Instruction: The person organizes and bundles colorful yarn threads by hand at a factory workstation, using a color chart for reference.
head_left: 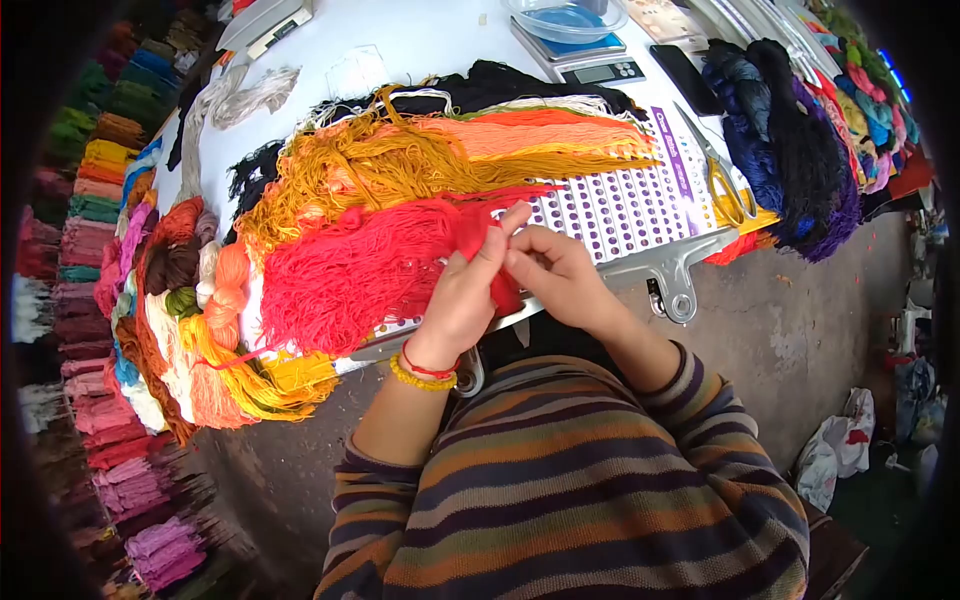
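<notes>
My left hand (pixel 462 300) is closed around the end of a bundle of bright red embroidery thread (pixel 350 265) at the table's front edge. The thumb and index finger of my right hand (pixel 565 278) pinch together beside it, at the same red strands; the exact pinch point is partly hidden. The loose red mass spreads leftward over a board dotted with purple spots (pixel 610 215). Just behind it lie mustard-gold thread (pixel 370 165) and orange-peach thread (pixel 530 135). A metal clip (pixel 675 285) grips the board's front edge to the right of my hands.
Scissors (pixel 730 185) with yellow handles lie at the right, near a black phone (pixel 686 80). A digital scale (pixel 600 70) bearing a clear bowl (pixel 568 18) stands behind. Dark skeins (pixel 790 140) hang off the right side, multicoloured skeins (pixel 190 300) off the left.
</notes>
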Action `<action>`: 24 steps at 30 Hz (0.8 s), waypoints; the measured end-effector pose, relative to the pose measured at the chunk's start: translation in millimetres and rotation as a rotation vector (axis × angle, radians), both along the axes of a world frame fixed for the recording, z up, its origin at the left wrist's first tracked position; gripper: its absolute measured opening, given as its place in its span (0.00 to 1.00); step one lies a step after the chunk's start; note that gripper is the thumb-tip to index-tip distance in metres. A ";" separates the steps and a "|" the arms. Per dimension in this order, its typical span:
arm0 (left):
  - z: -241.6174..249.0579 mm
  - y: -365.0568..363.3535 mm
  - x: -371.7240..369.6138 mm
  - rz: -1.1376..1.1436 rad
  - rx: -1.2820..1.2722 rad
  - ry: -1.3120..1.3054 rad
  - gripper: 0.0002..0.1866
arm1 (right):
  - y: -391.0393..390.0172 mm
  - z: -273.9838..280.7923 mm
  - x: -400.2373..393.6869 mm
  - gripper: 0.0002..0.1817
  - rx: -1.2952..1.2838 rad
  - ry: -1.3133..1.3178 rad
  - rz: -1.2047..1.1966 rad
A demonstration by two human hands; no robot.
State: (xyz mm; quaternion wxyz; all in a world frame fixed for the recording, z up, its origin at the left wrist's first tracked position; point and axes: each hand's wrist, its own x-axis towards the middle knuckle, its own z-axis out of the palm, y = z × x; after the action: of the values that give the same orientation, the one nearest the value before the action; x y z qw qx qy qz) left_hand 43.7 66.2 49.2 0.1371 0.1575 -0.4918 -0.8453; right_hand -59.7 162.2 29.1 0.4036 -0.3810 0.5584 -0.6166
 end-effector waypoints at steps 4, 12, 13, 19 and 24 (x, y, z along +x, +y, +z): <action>3.7 -3.2 11.2 0.023 0.288 0.009 0.29 | 4.3 2.1 2.0 0.04 -0.034 -0.143 -0.049; 14.9 1.6 19.1 0.176 0.193 -0.017 0.18 | 7.1 14.7 10.4 0.03 0.013 -0.390 -0.011; 15.4 2.4 19.8 0.210 0.158 -0.022 0.17 | 7.4 14.0 10.5 0.03 0.014 -0.388 -0.010; 13.1 3.6 23.0 0.237 0.055 0.006 0.17 | 7.6 7.6 13.4 0.04 0.017 -0.373 0.023; 11.3 8.3 23.8 0.272 -0.147 -0.007 0.22 | 6.0 7.0 15.9 0.03 0.020 -0.340 0.015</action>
State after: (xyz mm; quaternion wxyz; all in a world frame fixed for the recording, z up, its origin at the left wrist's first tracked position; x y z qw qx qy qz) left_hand 67.4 74.5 60.5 0.2600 0.2150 -0.5270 -0.7800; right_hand -43.9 168.3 36.1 0.5007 -0.2713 0.4853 -0.6634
